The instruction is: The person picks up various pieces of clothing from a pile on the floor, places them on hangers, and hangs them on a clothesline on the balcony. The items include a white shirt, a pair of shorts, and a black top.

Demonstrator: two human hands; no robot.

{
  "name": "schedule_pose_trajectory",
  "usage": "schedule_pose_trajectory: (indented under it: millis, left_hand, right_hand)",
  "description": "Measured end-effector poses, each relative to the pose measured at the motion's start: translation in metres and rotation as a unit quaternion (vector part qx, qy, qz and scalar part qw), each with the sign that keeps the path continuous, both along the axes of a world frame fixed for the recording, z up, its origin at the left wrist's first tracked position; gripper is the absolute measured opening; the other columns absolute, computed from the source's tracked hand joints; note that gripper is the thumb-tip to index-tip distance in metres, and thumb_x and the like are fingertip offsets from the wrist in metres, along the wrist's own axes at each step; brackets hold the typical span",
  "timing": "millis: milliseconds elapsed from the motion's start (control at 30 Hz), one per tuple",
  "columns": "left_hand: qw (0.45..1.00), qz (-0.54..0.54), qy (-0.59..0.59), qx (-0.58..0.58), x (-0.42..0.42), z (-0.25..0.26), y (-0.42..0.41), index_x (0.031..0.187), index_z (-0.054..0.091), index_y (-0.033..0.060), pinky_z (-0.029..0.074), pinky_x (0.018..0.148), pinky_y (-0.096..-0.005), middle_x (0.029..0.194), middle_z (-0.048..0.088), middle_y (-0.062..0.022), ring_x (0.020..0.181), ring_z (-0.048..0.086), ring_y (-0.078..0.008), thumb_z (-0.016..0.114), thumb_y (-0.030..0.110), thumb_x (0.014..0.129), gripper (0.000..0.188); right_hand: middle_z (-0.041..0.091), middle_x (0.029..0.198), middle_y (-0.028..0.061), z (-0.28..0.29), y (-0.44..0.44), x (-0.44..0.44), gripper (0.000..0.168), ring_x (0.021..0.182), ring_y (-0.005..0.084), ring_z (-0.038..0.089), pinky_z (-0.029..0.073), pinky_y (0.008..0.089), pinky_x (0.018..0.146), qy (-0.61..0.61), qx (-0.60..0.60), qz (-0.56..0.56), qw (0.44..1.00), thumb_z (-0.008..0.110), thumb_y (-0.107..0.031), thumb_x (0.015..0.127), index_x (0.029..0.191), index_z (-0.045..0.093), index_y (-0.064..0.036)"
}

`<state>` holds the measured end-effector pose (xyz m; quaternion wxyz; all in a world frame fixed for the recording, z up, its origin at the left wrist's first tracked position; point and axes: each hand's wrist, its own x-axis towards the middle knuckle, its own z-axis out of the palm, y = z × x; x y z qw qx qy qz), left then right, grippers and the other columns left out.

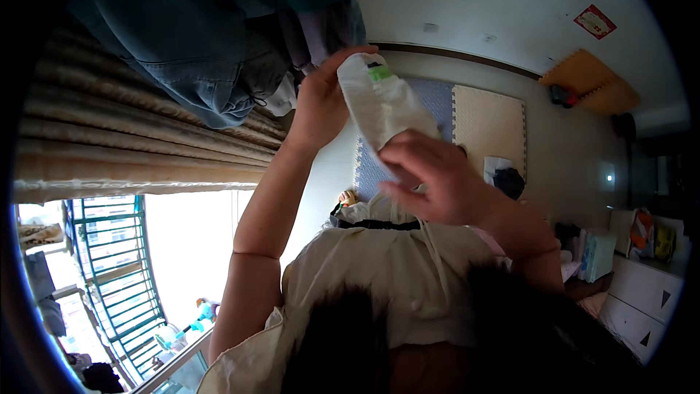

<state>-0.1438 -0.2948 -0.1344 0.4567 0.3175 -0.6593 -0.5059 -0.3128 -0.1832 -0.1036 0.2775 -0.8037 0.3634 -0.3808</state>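
Observation:
A narrow white cloth item (383,101), bearing a green and black mark near its top, is held up in front of my body. My left hand (322,106) grips its upper left end, most of the fingers hidden behind the fabric. At the lower end, my right hand (437,175) has its fingers curled against the cloth, with the thumb apart below; motion blur hides whether they pinch it. Dark clothes (219,54) hang to the upper left, close to my left hand.
Brown patterned curtains (136,153) run along the left, above a bright window with a green grille (112,262). Blue (432,93) and cream (486,120) foam mats lie on the floor. A dark bundle (508,181) rests on the cream one. White drawers (640,290) stand at right.

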Motion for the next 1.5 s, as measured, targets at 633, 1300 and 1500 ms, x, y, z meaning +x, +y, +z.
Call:
schedule_pose_trajectory:
  millis: [633,1300,1500]
  left_hand:
    - [0.997,-0.031,0.003,0.077,0.23,-0.012,0.032,0.135,0.038,-0.001,0.042,0.091,-0.0292,0.124,0.051,-0.0119,0.112,0.051,-0.0174,0.063,0.018,0.079,0.064]
    - [0.844,0.491,-0.211,0.044,0.229,-0.076,0.143,0.119,0.049,0.0112,0.048,0.079,-0.0368,0.113,0.053,-0.0128,0.097,0.057,-0.0339,0.058,-0.004,0.067,0.055]
    - [0.838,0.513,-0.184,0.024,0.231,-0.082,0.142,0.106,0.055,0.007,0.048,0.075,-0.0351,0.098,0.059,-0.0122,0.089,0.06,-0.0305,0.053,-0.007,0.064,0.045]
  right_hand:
    - [0.058,0.112,0.0118,-0.108,-0.085,0.239,0.034,0.103,0.0206,0.056,0.043,0.0333,0.091,-0.106,0.24,0.202,0.944,0.059,-0.009,0.085,0.118,0.051,-0.002]
    - [0.057,0.109,0.0138,-0.169,-0.081,0.386,0.035,0.099,0.0257,0.057,0.05,0.0383,0.083,-0.151,0.485,0.403,0.761,0.053,0.004,0.079,0.112,0.05,-0.003]
    - [0.057,0.107,0.0142,-0.167,-0.072,0.369,0.034,0.097,0.0266,0.058,0.052,0.0397,0.081,-0.178,0.553,0.443,0.683,0.051,0.009,0.078,0.11,0.05,-0.003]
